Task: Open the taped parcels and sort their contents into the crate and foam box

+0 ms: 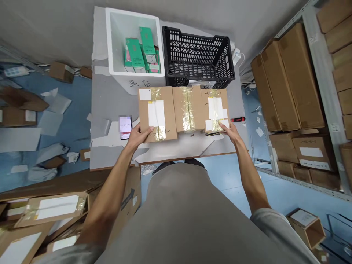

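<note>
Three taped cardboard boxes sit side by side in a row, pressed between my two hands. My left hand [138,135] grips the lower left edge of the left cardboard box [169,117], thumb on top. That box carries white labels and shiny tape. In the middle is a cardboard box [195,110] with tape down its centre, untouched by either hand. My right hand [231,131] holds the lower right corner of the right cardboard box [204,108], thumb over a label. The undersides of the boxes and most fingers are hidden.
Behind the boxes stand a white foam box [123,80] holding several green cartons [135,53] and a black plastic crate [199,68]. A phone [125,127] and a red-handled tool [238,119] lie on the table [106,102]. Shelving [324,69] is at right; open cartons [55,207] at lower left.
</note>
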Tool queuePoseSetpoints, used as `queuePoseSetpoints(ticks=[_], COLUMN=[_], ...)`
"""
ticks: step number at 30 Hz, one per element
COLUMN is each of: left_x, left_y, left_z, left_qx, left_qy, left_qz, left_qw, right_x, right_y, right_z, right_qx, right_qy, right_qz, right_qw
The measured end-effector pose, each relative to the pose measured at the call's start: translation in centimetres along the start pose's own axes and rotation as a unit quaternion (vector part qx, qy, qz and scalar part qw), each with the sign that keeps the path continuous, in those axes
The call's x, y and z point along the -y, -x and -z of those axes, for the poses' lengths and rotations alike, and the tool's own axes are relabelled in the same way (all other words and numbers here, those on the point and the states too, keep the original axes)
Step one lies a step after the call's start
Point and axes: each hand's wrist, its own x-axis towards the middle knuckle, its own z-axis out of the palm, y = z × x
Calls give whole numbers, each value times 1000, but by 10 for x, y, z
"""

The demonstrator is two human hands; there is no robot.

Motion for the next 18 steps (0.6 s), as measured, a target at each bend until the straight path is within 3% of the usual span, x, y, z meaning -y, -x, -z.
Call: queuePoseSetpoints(ticks=[6, 11, 14, 16, 18], left_x=[-20, -20, -17, -13, -6], left_y=[-29, -52, -51, -42, -29], left_z=[-49, -80, -93, -100, -106], left_qx=[-15, -25, -62, -96, -136], left_qy=[23, 38, 34, 23, 28], left_qz=[-7, 7, -17, -32, -29], left_qw=[1000, 999, 997, 995, 990], right_x=[-1, -32, -42, -43, -43], right_y=[-71, -111, -120, -116, -104], right_z=[35, 30, 29, 30, 26], right_qx=[45, 30, 12, -38, -130], right_qy=[-8, -58, -32, 36, 115], right_qz=[15, -11, -15, 5, 64], right_qw=[999, 998, 999, 999, 983])
